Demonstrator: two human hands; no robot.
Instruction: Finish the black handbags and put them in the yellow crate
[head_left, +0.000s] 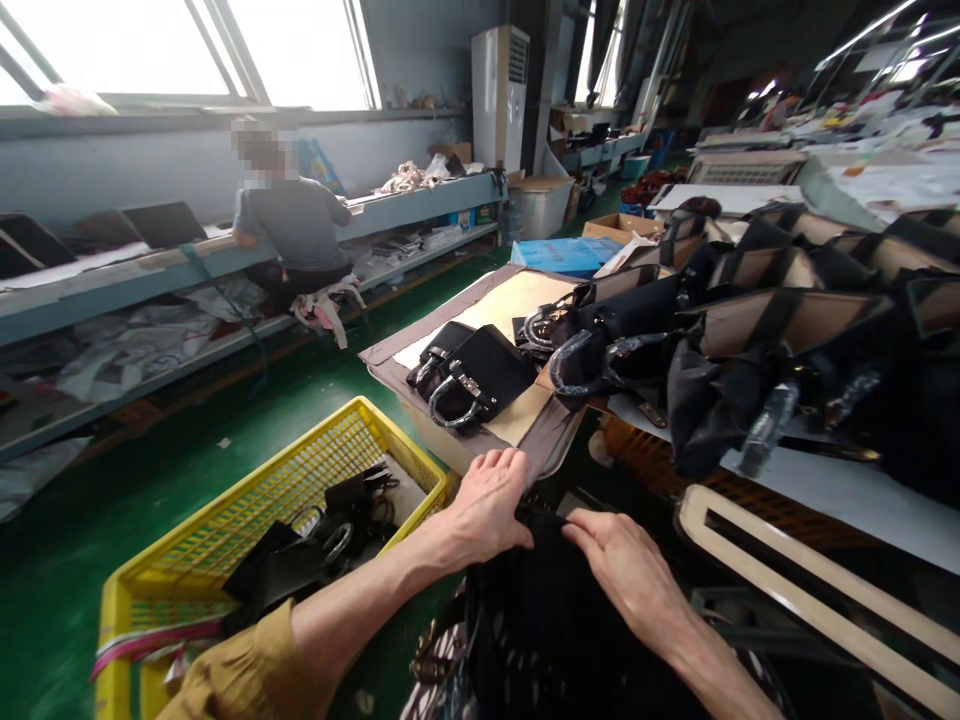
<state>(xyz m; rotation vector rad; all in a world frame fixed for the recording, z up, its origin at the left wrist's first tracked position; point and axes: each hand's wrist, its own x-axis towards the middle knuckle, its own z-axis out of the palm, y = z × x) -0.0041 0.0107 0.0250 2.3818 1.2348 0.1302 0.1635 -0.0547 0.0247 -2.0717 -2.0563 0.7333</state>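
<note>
A black handbag lies across my lap at the bottom of the view, its lower part dark and hard to make out. My left hand grips the bag's far edge at its left side, thumb on the near face and fingers over the far side. Further right along the same edge, my right hand pinches the black material between thumb and fingers. Beyond my hands, a finished-looking black handbag with plastic-wrapped handles rests on a padded board.
At left stands a yellow plastic basket with black pieces and handles inside. Many black handbags crowd the table at right, near a pale slotted wooden frame. A person sits at the long bench by the windows.
</note>
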